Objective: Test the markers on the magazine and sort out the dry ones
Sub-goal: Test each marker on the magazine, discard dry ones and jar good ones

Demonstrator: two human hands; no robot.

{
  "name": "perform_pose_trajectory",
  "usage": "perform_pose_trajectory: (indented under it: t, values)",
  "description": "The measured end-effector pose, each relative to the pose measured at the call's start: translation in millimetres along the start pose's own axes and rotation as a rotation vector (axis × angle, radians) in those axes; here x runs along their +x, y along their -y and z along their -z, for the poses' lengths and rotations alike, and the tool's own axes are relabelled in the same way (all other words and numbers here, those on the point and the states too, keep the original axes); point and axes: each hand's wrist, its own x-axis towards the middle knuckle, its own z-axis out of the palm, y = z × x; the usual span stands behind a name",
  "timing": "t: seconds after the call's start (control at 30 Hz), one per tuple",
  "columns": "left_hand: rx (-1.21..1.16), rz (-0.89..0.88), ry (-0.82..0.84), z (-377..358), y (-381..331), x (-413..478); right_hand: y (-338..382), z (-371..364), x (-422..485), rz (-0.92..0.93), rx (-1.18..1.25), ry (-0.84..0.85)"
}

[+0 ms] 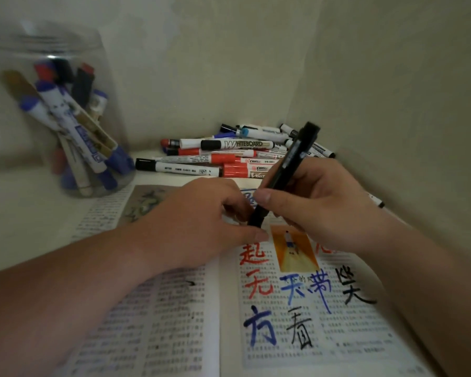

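Observation:
An open magazine lies on the white table, its right page covered with red, blue and black marker strokes. My right hand grips a black marker, tilted with its lower end over the page. My left hand pinches that lower end, its cap, between thumb and fingers. A pile of whiteboard markers with red, black and blue caps lies in the corner behind the magazine.
A clear plastic jar holding several markers stands at the left back. Walls meet in a corner close behind and to the right. One marker lies by the right wall, mostly hidden behind my right hand.

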Motion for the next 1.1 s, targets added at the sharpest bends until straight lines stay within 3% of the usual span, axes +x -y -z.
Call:
perform_pose_trajectory:
  t: [0.23, 0.53, 0.8, 0.93, 1.03, 1.1]
  values:
    - [-0.047, -0.018, -0.038, -1, 2, -1, 4, -8, 0, -0.063, -0.087, 0.003]
    - [-0.097, -0.006, -0.028, 0, 2, -1, 8, -9, 1, -0.062, 0.02, 0.046]
    - [-0.112, -0.017, 0.025, 2, -1, -1, 6, -14, -1, -0.055, -0.169, -0.004]
    - [-0.154, -0.013, 0.019, 3, -1, -2, 3, -20, -2, -0.001, -0.224, -0.167]
    - [-0.183, 0.004, -0.051, 4, 1, 0, 6, -25, 7, 0.052, -0.066, -0.402]
    - [-0.236, 0.005, -0.124, 8, 3, 2, 15, -27, 18, 0.083, 0.01, -0.443]
